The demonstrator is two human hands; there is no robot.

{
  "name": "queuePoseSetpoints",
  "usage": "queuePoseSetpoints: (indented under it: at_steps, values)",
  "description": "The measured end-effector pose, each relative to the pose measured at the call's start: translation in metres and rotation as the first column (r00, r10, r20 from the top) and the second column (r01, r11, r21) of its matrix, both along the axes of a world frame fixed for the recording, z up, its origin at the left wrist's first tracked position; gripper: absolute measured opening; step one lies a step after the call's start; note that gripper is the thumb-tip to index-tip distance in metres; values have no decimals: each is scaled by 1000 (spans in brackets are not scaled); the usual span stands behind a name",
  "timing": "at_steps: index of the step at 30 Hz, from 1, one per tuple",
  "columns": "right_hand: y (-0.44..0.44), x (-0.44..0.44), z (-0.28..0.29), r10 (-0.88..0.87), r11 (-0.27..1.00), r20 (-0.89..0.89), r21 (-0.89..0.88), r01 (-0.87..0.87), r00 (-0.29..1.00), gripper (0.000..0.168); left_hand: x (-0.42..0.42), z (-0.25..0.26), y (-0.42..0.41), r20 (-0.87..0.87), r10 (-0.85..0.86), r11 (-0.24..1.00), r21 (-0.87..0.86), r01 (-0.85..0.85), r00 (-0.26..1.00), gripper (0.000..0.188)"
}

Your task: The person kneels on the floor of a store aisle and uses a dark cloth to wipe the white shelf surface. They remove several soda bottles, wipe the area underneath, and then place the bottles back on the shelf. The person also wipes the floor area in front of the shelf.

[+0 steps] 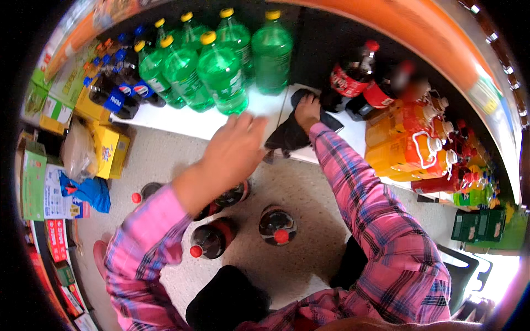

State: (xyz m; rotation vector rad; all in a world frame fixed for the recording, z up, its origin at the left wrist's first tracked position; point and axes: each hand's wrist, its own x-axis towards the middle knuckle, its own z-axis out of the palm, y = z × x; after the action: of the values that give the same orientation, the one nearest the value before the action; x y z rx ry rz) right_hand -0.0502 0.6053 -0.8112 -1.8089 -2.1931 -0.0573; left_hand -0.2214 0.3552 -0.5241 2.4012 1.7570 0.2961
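Note:
My right hand presses a crumpled black cloth onto the white shelf, in the gap between green soda bottles and cola bottles. Blurred by motion, my left hand hangs before the shelf edge with nothing visible in it. Its fingertips are near the base of a green bottle with a yellow cap; whether they touch it I cannot tell. To the right of the cloth stand large cola bottles with red labels. Below my hands, a red-capped cola bottle stands on the floor.
More cola bottles are on the floor under my left arm. Pepsi bottles occupy the shelf's left end. Orange drink jugs stand on the right. A yellow carton and a blue plastic bag are at left.

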Motion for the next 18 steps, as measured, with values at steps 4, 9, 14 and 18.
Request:
queuePoseSetpoints:
  at_steps: [4,9,14,18]
  values:
    - [-49,57,0,127,981,168,122,-149,977,38,89,-12,128,225,-118,938,345,34,967,62]
    - [-114,115,26,214,975,292,-119,-186,932,42,153,-3,259,223,-31,889,451,-75,974,53]
    - [-148,170,46,275,940,316,-286,-185,908,49,160,-3,289,447,-361,855,508,100,818,42]
    - [-142,187,38,150,959,289,-274,-69,946,53,171,-4,247,228,-253,919,360,160,940,32]
